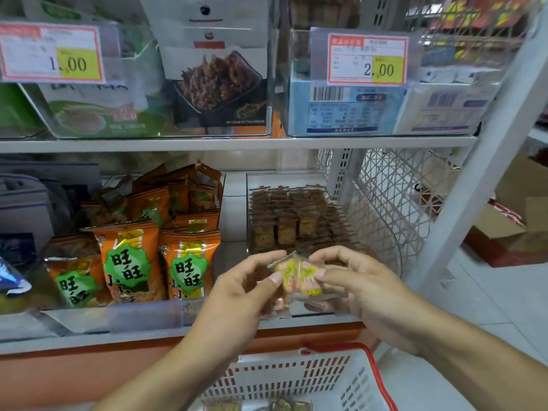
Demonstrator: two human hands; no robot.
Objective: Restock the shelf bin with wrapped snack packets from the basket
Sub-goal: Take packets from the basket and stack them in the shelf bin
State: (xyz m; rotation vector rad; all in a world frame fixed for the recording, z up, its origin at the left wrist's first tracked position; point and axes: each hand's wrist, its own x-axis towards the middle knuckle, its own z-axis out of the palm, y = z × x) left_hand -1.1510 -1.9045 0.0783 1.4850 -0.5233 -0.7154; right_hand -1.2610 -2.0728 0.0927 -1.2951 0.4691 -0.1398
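Note:
Both hands hold a small stack of clear-wrapped snack packets (299, 277) with yellow and pink print, in front of the lower shelf. My left hand (252, 286) pinches the stack's left side between thumb and fingers. My right hand (355, 280) pinches its right side. Just behind them stands a clear shelf bin (258, 179) holding rows of several brown wrapped packets (290, 223). Below, a white basket with a red rim (376, 375) shows a few more packets (281, 404) at the bottom edge of the view.
Orange snack bags (160, 256) fill the bin to the left. The upper shelf (237, 142) carries clear bins with price tags (367, 59). A white wire mesh side panel (394, 203) and a shelf upright (480, 173) stand to the right, with cardboard boxes (516, 226) on the floor beyond.

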